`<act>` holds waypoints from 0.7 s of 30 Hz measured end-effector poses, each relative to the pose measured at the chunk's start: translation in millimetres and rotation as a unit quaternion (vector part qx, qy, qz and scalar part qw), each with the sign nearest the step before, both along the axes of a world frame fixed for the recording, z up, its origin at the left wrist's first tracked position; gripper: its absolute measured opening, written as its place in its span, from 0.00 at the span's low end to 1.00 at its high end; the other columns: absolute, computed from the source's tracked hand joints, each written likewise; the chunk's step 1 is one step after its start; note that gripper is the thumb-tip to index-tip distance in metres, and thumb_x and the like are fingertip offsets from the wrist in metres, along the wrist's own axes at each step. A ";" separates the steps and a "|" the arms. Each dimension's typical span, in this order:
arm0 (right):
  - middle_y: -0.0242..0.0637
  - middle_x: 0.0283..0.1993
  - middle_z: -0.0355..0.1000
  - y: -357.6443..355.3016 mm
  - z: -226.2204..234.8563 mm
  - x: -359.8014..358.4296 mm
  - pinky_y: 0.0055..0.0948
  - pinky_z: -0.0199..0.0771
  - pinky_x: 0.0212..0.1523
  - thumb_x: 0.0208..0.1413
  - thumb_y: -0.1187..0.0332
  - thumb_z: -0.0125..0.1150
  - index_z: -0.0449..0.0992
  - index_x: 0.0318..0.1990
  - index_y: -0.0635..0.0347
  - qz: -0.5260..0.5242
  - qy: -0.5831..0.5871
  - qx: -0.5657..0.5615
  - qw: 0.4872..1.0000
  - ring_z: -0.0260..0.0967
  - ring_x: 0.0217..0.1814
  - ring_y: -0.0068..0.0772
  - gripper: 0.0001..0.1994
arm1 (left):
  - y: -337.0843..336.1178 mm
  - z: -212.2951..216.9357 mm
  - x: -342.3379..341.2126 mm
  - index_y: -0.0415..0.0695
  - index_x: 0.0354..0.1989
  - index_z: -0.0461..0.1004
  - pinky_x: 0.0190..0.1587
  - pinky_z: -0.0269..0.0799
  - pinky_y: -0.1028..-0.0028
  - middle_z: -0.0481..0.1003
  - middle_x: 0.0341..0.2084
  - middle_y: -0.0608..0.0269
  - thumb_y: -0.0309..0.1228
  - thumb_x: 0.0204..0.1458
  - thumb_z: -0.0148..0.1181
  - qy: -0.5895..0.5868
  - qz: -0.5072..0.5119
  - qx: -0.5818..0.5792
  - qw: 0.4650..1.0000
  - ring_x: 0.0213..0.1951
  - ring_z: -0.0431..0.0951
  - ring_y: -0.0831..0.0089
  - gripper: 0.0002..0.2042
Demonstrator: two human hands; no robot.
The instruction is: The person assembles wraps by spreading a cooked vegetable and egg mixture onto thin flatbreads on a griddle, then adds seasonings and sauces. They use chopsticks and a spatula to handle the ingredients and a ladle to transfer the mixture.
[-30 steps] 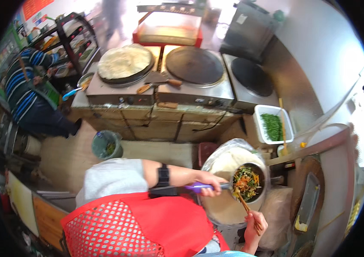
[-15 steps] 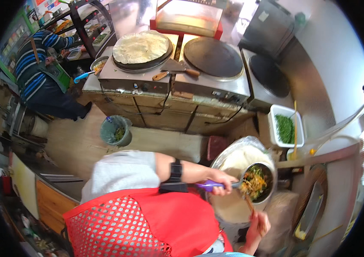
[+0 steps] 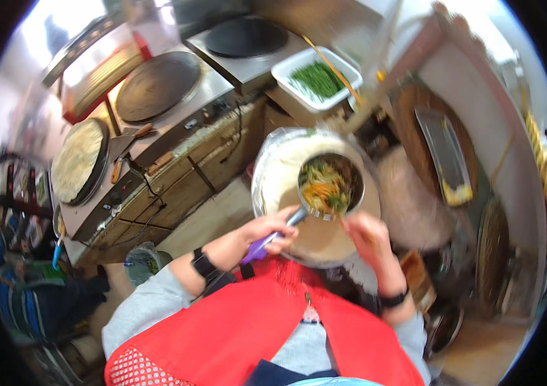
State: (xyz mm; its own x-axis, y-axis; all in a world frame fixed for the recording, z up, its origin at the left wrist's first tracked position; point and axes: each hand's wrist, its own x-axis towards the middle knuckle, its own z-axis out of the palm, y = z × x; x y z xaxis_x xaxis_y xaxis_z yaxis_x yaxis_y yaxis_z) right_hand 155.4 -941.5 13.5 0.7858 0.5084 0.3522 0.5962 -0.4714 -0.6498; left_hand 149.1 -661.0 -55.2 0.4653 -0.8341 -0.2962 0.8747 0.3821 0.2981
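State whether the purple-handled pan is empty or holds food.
It holds food: shredded orange and green vegetables show inside the pan, whose handle is in the left hand.

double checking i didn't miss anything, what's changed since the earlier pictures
The view has swung right, so the griddles sit farther left. The right hand has come closer to the pan; whether it still holds the chopsticks is unclear. The left hand still grips the purple handle; vegetables remain inside.

Griddle counter (image 3: 225,154), nine to twelve o'clock
Flatbread (image 3: 76,162) at nine, white tub (image 3: 291,65) of chopped greens (image 3: 317,82) at one, plastic bin (image 3: 137,275) at eight.
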 end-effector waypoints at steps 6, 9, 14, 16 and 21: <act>0.39 0.28 0.72 -0.8 3.1 2.0 0.26 0.70 0.30 0.48 0.79 0.65 0.75 0.32 0.64 0.010 0.016 0.086 0.996 0.70 0.27 0.34 0.05 | -1.5 14.6 5.1 0.63 0.69 0.39 0.12 0.55 0.84 0.62 0.28 0.63 0.19 0.54 0.48 0.049 -0.012 -0.025 0.998 0.16 0.58 0.81 0.38; 0.40 0.29 0.73 -0.5 -2.6 8.6 0.26 0.71 0.31 0.49 0.78 0.64 0.75 0.34 0.64 -0.136 0.062 0.086 0.985 0.71 0.28 0.36 0.05 | -0.6 15.1 7.4 0.62 0.69 0.41 0.13 0.55 0.84 0.63 0.28 0.63 0.20 0.54 0.49 0.081 0.007 -0.018 0.997 0.16 0.58 0.81 0.37; 0.40 0.29 0.73 -4.6 0.2 8.2 0.26 0.72 0.33 0.51 0.79 0.61 0.75 0.33 0.64 0.028 0.012 0.084 0.996 0.72 0.31 0.30 0.03 | 1.7 13.2 7.9 0.61 0.68 0.42 0.12 0.55 0.84 0.62 0.27 0.63 0.19 0.55 0.47 0.060 0.002 0.003 0.998 0.16 0.58 0.81 0.35; 0.39 0.29 0.73 -4.7 -4.4 12.4 0.26 0.72 0.34 0.50 0.80 0.62 0.75 0.32 0.63 -0.079 0.055 0.120 0.988 0.73 0.32 0.31 0.03 | 2.4 14.5 7.0 0.62 0.69 0.40 0.12 0.55 0.84 0.61 0.27 0.62 0.18 0.55 0.46 0.089 0.016 0.000 0.996 0.16 0.58 0.80 0.36; 0.39 0.30 0.74 -5.9 -0.8 14.0 0.25 0.72 0.34 0.52 0.79 0.61 0.75 0.33 0.64 -0.023 0.050 0.108 0.993 0.73 0.31 0.32 0.02 | 4.8 18.4 5.6 0.59 0.69 0.42 0.12 0.56 0.85 0.62 0.29 0.62 0.19 0.55 0.45 0.069 0.005 -0.061 0.996 0.16 0.58 0.81 0.35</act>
